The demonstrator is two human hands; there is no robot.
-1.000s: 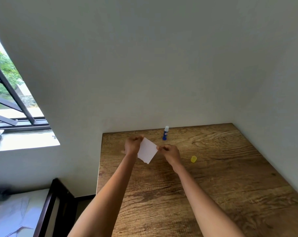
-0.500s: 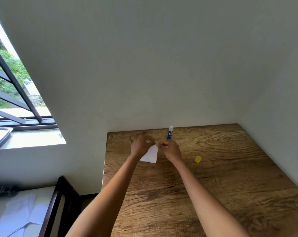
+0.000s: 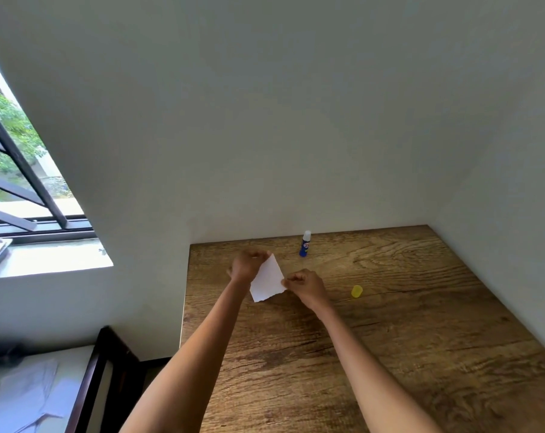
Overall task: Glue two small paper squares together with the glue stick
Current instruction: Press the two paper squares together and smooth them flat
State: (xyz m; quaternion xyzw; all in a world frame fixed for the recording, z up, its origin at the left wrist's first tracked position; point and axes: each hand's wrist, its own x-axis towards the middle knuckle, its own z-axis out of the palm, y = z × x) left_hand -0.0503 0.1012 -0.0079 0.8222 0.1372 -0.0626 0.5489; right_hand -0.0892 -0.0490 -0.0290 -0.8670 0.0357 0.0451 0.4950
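A white paper piece hangs tilted above the wooden table, held between both hands. My left hand pinches its upper corner. My right hand pinches its right edge, lower down. I cannot tell whether it is one sheet or two pressed together. The blue glue stick stands upright and uncapped near the back wall, just beyond the hands. Its yellow cap lies on the table to the right of my right hand.
Walls close the table at the back and right. The table's left edge drops beside a dark wooden frame. A lower surface with loose papers sits at lower left, under a barred window.
The hands came close together half a second ago, hiding most of the paper. They have since drawn apart, and the paper shows wider, tilted with the right hand lower.
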